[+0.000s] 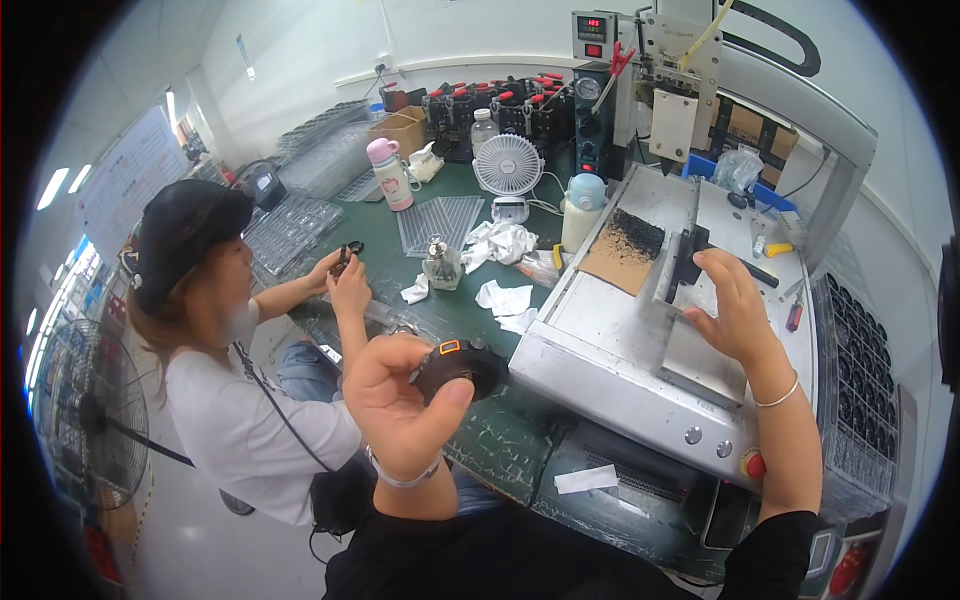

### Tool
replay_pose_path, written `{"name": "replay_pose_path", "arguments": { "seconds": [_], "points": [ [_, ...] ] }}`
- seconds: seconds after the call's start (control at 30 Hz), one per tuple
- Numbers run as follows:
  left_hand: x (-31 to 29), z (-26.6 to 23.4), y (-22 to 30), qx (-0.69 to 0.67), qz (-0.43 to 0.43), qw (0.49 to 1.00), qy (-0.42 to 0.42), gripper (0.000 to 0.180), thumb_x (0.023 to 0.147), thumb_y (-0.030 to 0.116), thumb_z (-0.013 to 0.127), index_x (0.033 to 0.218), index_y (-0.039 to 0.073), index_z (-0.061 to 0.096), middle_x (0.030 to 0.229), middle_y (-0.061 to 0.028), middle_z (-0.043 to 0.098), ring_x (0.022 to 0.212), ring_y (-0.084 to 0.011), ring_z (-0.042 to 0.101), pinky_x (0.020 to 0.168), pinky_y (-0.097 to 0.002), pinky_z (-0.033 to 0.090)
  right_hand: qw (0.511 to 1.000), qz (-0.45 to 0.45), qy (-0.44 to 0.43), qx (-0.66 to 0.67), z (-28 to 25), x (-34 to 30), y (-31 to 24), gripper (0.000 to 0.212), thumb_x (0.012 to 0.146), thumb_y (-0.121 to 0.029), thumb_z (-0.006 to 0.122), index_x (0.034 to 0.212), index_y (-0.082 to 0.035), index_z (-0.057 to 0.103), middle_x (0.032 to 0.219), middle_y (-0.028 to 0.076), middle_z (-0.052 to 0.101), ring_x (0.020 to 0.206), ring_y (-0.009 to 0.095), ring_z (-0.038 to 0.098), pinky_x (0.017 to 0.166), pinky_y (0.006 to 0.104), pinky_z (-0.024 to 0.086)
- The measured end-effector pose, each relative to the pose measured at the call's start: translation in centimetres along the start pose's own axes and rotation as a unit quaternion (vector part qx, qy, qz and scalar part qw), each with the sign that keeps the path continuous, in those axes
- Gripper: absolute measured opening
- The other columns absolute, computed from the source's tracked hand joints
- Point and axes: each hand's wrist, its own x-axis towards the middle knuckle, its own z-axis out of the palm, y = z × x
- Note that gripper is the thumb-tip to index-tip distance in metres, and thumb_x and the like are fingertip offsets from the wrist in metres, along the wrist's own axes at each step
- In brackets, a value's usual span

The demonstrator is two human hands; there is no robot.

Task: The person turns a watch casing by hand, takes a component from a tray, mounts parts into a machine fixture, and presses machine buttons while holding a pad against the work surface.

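My left hand (405, 400) is closed on a round black part (460, 372) that has an orange-framed rectangular opening on its edge. Thumb and fingers pinch it in front of the machine, above the bench. My right hand (732, 305) is over the machine's white bed, fingers curved and apart, beside a metal fixture (700, 350) with a black upright block (688, 262). Whether the fingertips touch the fixture I cannot tell. A brown board (612, 262) covered with black crumbs lies left of the fixture.
On my left a co-worker (250, 370) holds a small dark part. On the green bench (500, 440) stand a glass bottle (441, 265), crumpled tissues (500, 243), a white fan (508, 165) and drink bottles (582, 210). Trays of black parts (855, 360) are stacked right; a red button (752, 463) sits up front.
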Motion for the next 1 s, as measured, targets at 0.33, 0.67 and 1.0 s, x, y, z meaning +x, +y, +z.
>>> {"name": "replay_pose_path", "arguments": {
  "seconds": [0.33,0.67,1.0],
  "points": [
    [-0.3,-0.8,-0.5,-0.04,0.038,0.998,-0.02,0.029,0.064,0.001,0.07,0.087,0.0,0.053,0.081,-0.0093,0.056,0.07,-0.0144,0.055,0.066,-0.0243,0.044,1.0,0.003,-0.028,0.002,-0.1,-0.2,0.2,0.051,0.079,-0.029,0.063,0.117,0.0,0.045,0.112,0.02,0.05,0.101,0.037,0.051,0.088,0.0397,0.042],
    [0.4,-0.6,-0.9,-0.078,0.117,0.984,-0.109,0.028,0.061,-0.011,0.061,0.085,0.001,0.055,0.082,-0.0087,0.052,0.077,-0.022,0.055,0.073,-0.0379,0.048,0.999,0.006,-0.033,-0.001,-0.2,-0.2,0.3,0.05,0.078,-0.028,0.064,0.115,-0.001,0.046,0.112,0.019,0.05,0.101,0.036,0.051,0.088,0.0393,0.042],
    [0.9,-1.0,0.3,0.161,0.268,0.939,-0.144,0.032,0.052,-0.002,0.067,0.081,0.01,0.06,0.081,-0.0051,0.052,0.082,-0.0224,0.054,0.082,-0.0456,0.042,1.0,0.002,-0.03,-0.003,-0.1,-0.2,0.3,0.049,0.08,-0.03,0.062,0.115,0.0,0.046,0.112,0.019,0.051,0.101,0.036,0.051,0.088,0.0391,0.042]
  ]
}}
